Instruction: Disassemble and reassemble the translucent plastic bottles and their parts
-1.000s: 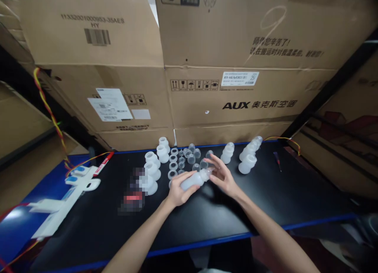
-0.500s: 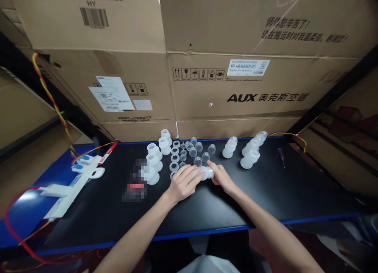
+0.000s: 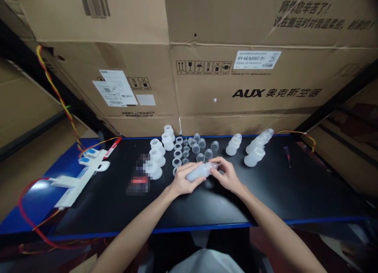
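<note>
My left hand (image 3: 183, 181) is wrapped round a frosted white baby bottle (image 3: 197, 172), tilted with its neck to the right. The fingers of my right hand (image 3: 226, 174) close round a clear teat (image 3: 215, 166) at the bottle's neck; they partly hide the join. Just beyond my hands stand several clear dome caps (image 3: 208, 153). Left of those are a column of small teats (image 3: 186, 149) and a column of white collar rings (image 3: 177, 154). Uncapped bottles (image 3: 157, 158) stand upright further left.
Bottles with caps (image 3: 234, 144) stand at the back right, with more bottles (image 3: 254, 156) beyond. A screwdriver (image 3: 287, 156) lies at the far right. On the left are a power strip (image 3: 85, 178) and a red marker (image 3: 113, 148). Cardboard (image 3: 203, 84) walls the table's back.
My left hand has turned palm-up under the bottle, baring its body. My right fingers have come round the neck, and a teat now shows there. The view has tilted slightly down.
</note>
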The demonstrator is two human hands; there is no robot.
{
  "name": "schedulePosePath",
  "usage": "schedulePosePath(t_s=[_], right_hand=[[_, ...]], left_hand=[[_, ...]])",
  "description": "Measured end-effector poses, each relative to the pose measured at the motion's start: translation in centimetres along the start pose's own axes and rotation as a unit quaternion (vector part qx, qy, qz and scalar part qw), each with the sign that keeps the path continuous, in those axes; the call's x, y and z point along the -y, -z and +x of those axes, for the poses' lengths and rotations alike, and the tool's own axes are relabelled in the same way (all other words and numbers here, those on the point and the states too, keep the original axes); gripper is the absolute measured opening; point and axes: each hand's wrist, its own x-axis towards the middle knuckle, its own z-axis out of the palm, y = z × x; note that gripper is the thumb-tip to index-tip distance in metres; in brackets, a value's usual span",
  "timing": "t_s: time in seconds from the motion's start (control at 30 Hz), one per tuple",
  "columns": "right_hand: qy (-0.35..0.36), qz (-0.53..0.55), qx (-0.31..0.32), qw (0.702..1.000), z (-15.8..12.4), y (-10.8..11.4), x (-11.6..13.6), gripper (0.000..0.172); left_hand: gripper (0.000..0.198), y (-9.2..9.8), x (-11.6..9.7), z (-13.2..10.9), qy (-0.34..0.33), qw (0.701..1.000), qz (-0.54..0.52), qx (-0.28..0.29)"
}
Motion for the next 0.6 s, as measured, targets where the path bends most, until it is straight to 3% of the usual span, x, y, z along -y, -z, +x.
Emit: schedulePosePath(t_s=[0.1, 0.2, 0.27, 0.4, 0.47, 0.53, 0.6], right_hand=[[-0.025, -0.023, -0.036, 0.999, 0.0, -0.6, -0.7, 0.04], [-0.07, -0.016, -0.068, 0.995, 0.5, -1.3, -1.4, 0.044], [-0.084, 0.009, -0.054, 0.995, 0.8, -1.6, -1.7, 0.048], [-0.059, 0.05, -0.02, 0.997, 1.0, -1.4, -2.0, 0.052], [-0.028, 0.048, -0.023, 0.998, 0.9, -1.1, -2.1, 0.059], [0.02, -0.017, -0.043, 0.999, 1.0, -0.9, -2.3, 0.061], [0.069, -0.157, -0.056, 0.984, 1.2, -0.9, -2.4, 0.052]], left_hand=[[0.049, -0.5, 0.0, -0.3, -0.041, 0.998, 0.038, -0.033], [0.025, -0.8, -0.7, -0.3, -0.079, 0.995, 0.058, -0.032], [0.02, -0.7, -1.4, -0.2, -0.083, 0.994, 0.063, -0.028], [0.049, -0.5, -2.1, 0.1, -0.003, 0.993, 0.102, -0.057], [0.051, -0.3, -2.0, 0.2, 0.046, 0.994, 0.095, -0.042], [0.046, 0.0, -1.6, 0.2, 0.098, 0.992, 0.066, -0.033], [0.044, 0.3, -1.2, 0.3, 0.147, 0.988, 0.03, -0.044]])
